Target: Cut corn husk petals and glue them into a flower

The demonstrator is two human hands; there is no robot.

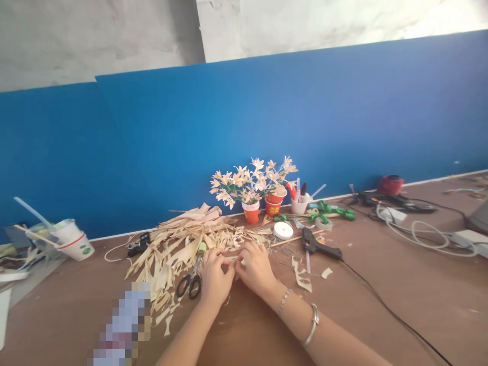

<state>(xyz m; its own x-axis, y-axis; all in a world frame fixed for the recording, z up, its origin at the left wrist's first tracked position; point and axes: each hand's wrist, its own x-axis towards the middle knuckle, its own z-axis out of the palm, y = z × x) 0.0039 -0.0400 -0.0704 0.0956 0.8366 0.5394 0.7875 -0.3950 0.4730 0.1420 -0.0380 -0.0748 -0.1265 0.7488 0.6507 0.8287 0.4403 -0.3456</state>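
Observation:
My left hand (217, 274) and my right hand (256, 267) meet over the table, fingertips pinched close together. Between them shows a small pale piece of dried husk (231, 258), mostly covered by the fingers. Black-handled scissors (189, 285) lie just left of my left hand, beside a small green roll (202, 248). A wide heap of dried husk strips (168, 254) spreads behind and to the left. Beyond my right hand lie a white spool (283, 231), thin wires and a black glue gun (320, 245).
Husk flowers stand in red paper cups (251, 213) against the blue partition (160, 147). Green tape and ribbon (331, 209) lie right of them. The glue gun's cord (389, 305) crosses the right side. White cables (423, 236) and a white cup (77, 246) sit farther out.

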